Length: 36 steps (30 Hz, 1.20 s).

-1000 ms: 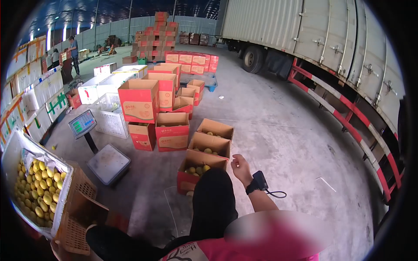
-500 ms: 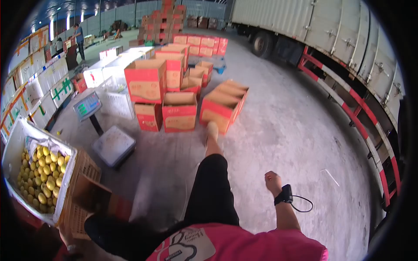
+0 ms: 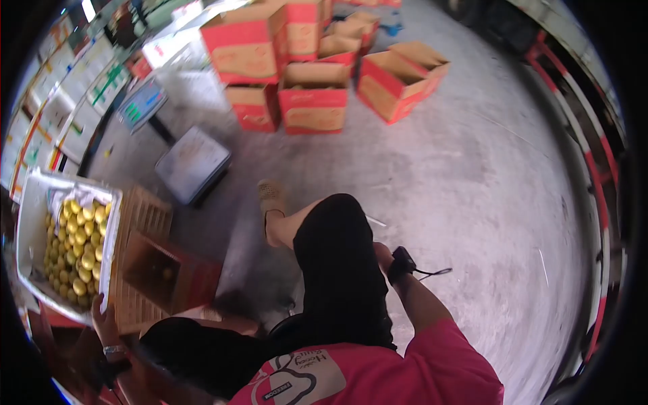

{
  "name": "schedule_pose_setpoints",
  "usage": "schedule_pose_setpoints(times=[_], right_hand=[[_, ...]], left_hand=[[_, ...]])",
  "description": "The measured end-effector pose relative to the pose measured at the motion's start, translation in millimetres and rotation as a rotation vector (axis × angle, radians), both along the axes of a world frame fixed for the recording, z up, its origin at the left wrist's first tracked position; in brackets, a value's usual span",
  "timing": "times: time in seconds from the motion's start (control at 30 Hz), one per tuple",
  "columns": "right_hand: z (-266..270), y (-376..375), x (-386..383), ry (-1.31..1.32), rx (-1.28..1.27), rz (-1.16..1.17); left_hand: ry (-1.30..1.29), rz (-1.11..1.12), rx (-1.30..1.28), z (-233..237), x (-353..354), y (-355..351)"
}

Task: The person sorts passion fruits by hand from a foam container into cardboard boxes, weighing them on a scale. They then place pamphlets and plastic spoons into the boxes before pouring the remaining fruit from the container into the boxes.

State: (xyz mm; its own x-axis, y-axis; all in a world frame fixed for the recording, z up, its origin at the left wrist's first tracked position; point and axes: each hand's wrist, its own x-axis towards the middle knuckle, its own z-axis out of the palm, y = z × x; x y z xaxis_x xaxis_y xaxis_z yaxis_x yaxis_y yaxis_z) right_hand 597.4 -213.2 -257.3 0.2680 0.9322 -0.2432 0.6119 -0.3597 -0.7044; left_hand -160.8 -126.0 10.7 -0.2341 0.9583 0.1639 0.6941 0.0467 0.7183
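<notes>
My left hand (image 3: 102, 318) is at the near right corner of a white foam box (image 3: 116, 223), its fingers curled against the rim. Yellow-green oval fruit (image 3: 79, 243) fills this box, with a crumpled liner at the far side. Right beside it, an open red cardboard box (image 3: 196, 280) lies tipped against a tan slatted crate (image 3: 145, 216), with what looks like a piece of fruit inside. My right hand (image 3: 383, 256) is beside my raised knee, partly hidden by it, so its fingers do not show. A black device with a loop is strapped to that wrist.
A platform scale (image 3: 194, 162) with a lit display (image 3: 142, 104) stands ahead on the left. Open red cardboard boxes (image 3: 314, 108) are stacked beyond, with another pair (image 3: 391, 88) to their right. A red-and-white truck guard rail (image 3: 594, 182) runs along the right.
My view has tilted down and turned left. My outstretched foot has come back from the red boxes. My left hand has come up onto the foam box's rim; my right hand has moved behind my knee.
</notes>
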Motion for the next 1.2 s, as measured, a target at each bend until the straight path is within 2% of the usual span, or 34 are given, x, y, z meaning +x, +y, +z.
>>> schedule_pose_setpoints(times=[0.07,0.1,0.13,0.27,0.3,0.33,0.47,0.53,0.6,0.67,0.7,0.73,0.87,0.93,0.97,1.0,1.03,1.07,1.1,1.13,1.17,1.2], right_hand=[[-26.0,37.1,-40.7,-0.094,-0.267,0.355],[-24.7,46.2,-63.4,0.085,-0.344,0.327],[-36.8,65.8,-81.9,0.1,-0.38,0.386],[-94.4,151.8,-165.0,-0.028,-0.497,0.641],[-108.5,172.3,-184.2,-0.062,-0.523,0.677],[-121.7,190.1,-202.0,-0.102,-0.544,0.702],[-158.9,225.3,-233.8,-0.257,-0.65,0.725],[-162.6,241.6,-245.3,-0.329,-0.698,0.71],[-174.6,246.5,-245.4,-0.393,-0.738,0.693],[-181.4,254.2,-245.0,-0.453,-0.773,0.683],[-182.7,255.2,-243.1,-0.471,-0.788,0.679],[-185.1,255.4,-241.6,-0.489,-0.805,0.674],[-173.5,257.7,-236.5,-0.557,-0.803,0.652],[-160.1,260.6,-240.6,-0.578,-0.734,0.65],[-153.4,263.2,-245.6,-0.585,-0.674,0.655],[-144.1,268.9,-252.6,-0.572,-0.59,0.669],[-132.8,277.1,-261.3,-0.546,-0.491,0.689],[-119.1,291.1,-278.1,-0.513,-0.398,0.717],[-96.6,310.6,-290.6,-0.47,-0.295,0.741],[-66.0,333.1,-309.8,-0.424,-0.201,0.777],[-26.6,357.4,-325.1,-0.379,-0.091,0.797],[17.9,378.3,-344.6,-0.33,0.017,0.837]], left_hand=[[-0.158,0.092,-0.137,31.5,56.8,-6.2],[-0.163,0.047,-0.153,13.6,34.1,-7.6],[-0.115,0.073,-0.111,3.0,30.1,-11.5],[0.033,0.09,-0.228,6.4,74.8,-4.8],[0.195,0.11,-0.28,0.0,71.2,-1.2],[0.207,0.143,-0.326,-4.1,67.3,4.3],[0.332,0.045,-0.462,-16.8,53.4,50.0],[0.068,0.125,-0.324,-32.3,39.6,75.3],[0.24,0.019,-0.337,-41.6,25.4,104.3],[0.12,0.016,-0.312,-54.7,24.2,129.7],[0.247,-0.052,-0.326,-58.0,22.3,141.9],[0.229,-0.058,-0.345,-60.5,19.7,148.5],[0.221,-0.158,-0.343,-67.9,-2.7,158.6],[0.053,-0.192,-0.369,-63.4,-13.5,151.7],[0.092,-0.271,-0.292,-62.8,-16.0,151.8],[-0.047,-0.229,-0.245,-64.6,-15.2,146.0],[-0.055,-0.251,-0.317,-56.3,-18.4,142.3],[-0.143,-0.125,-0.295,-54.1,-11.5,133.9],[-0.227,-0.063,-0.281,-38.6,-1.7,136.3],[-0.19,-0.04,-0.292,-31.0,-1.8,129.8],[-0.115,-0.134,-0.161,-21.7,-1.9,124.7],[-0.157,-0.109,-0.031,-11.5,6.3,117.3]])
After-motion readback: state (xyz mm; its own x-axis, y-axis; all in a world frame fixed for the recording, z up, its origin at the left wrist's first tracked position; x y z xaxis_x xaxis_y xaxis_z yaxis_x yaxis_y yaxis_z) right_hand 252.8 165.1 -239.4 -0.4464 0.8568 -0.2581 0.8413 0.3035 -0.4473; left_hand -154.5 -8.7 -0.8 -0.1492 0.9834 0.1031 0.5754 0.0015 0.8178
